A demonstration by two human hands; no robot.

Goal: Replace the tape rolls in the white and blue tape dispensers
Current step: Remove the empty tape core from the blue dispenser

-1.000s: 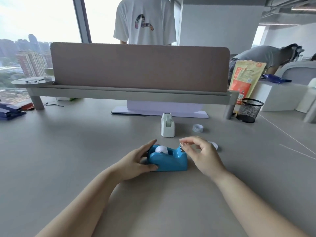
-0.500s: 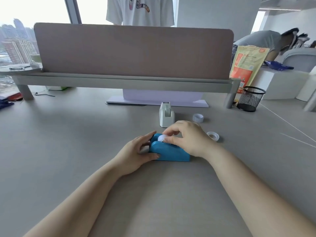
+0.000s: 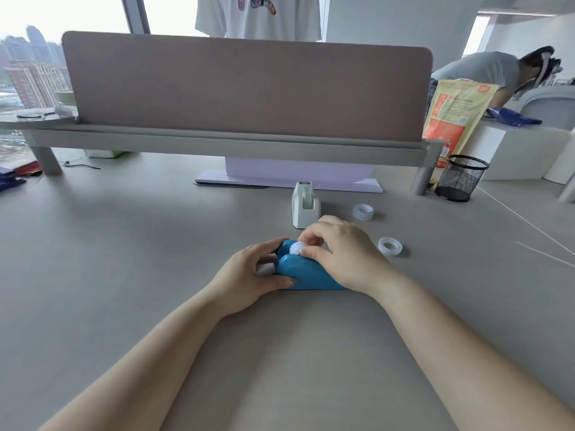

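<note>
The blue tape dispenser (image 3: 306, 276) lies on the grey desk in front of me. My left hand (image 3: 249, 276) grips its left end. My right hand (image 3: 340, 255) lies over its top and right side, thumb and fingers pinched on the white tape roll (image 3: 295, 247) sitting in its well. The white tape dispenser (image 3: 305, 208) stands upright just behind, untouched. A stack of tape rolls (image 3: 363, 211) lies to the right of it. A single clear tape roll (image 3: 390, 246) lies flat beside my right hand.
A brown divider panel (image 3: 245, 88) on a grey shelf crosses the back of the desk (image 3: 124, 259). A black mesh pen cup (image 3: 460, 181) and an orange bag (image 3: 451, 116) stand at the far right. One person stands behind the panel; another bends over at the right.
My right hand moved left from the dispenser's cutter end onto the white roll and now pinches it. My left hand kept its hold on the dispenser.
</note>
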